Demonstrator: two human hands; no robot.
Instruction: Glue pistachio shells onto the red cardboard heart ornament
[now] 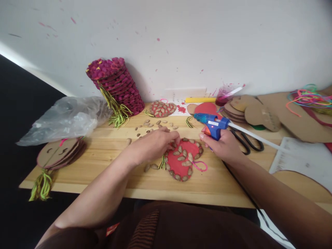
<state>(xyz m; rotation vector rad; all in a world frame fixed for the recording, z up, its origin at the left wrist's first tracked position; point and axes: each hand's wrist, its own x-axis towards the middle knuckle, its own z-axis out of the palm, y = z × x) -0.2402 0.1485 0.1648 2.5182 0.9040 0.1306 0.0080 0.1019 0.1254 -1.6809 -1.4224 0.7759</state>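
My right hand (224, 143) is wrapped round the handle of a blue hot glue gun (214, 124), its nozzle pointing left and a long white glue stick (256, 137) sticking out of its back. A red heart (177, 164) lies on the table, its rim lined with peanuts in their shells and several more peanuts (184, 157) in its middle. A pink loop (201, 166) and a green tassel (162, 162) extend from it. At the heart's upper left edge, my left hand (166, 138) has its fingers pinched together; what they hold is hidden.
Loose peanuts (147, 123) are scattered behind my left hand. Further back stand a peanut-covered heart (163, 109) and a purple stack (116, 86). A plastic bag (67, 116) and cardboard discs (58, 154) are left; scissors (247, 140), cardboard hearts (261, 116) and a cup (223, 95) right.
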